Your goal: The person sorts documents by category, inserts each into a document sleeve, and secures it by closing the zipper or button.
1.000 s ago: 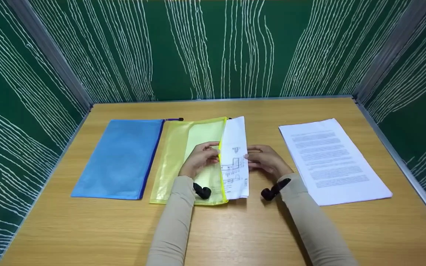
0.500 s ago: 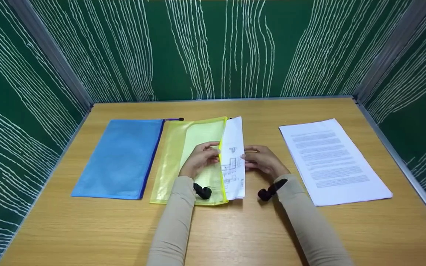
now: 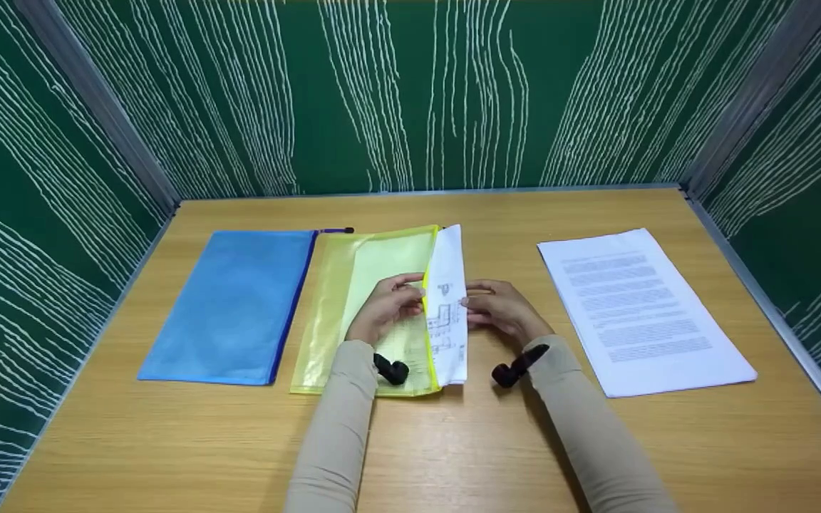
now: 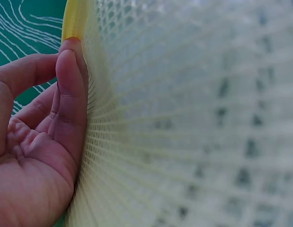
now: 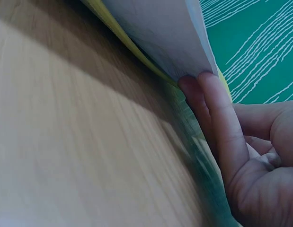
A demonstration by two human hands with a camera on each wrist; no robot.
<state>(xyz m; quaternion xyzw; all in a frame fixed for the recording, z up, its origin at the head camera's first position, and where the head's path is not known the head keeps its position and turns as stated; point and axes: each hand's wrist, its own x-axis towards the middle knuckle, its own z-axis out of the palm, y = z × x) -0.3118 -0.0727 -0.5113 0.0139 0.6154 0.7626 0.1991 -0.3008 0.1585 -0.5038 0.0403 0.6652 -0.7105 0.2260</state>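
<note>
A yellow mesh zip pouch [image 3: 332,306] lies mid-table with its mouth facing right. Printed papers [image 3: 450,285] sit partly inside it, a strip with drawings sticking out past the mouth. My left hand [image 3: 385,306] pinches the pouch's yellow zip edge [image 4: 74,21] near its middle, thumb and fingers meeting there. On the other side my right hand [image 3: 503,310] holds the papers' outer edge between thumb and fingers. Up close in the right wrist view, the fingertips [image 5: 210,80] are right at the paper edge, with the yellow rim of the pouch behind.
A blue zip pouch [image 3: 229,306] lies flat to the left, its zip pull [image 3: 343,230] by the yellow pouch's top corner. To the right is a stack of text sheets [image 3: 638,306]. Green walls [image 3: 410,92] with white lines enclose the wooden table [image 3: 446,449].
My right hand has moved left, sliding the papers further into the yellow pouch, so the strip showing is narrower. The left hand stays at the zip edge.
</note>
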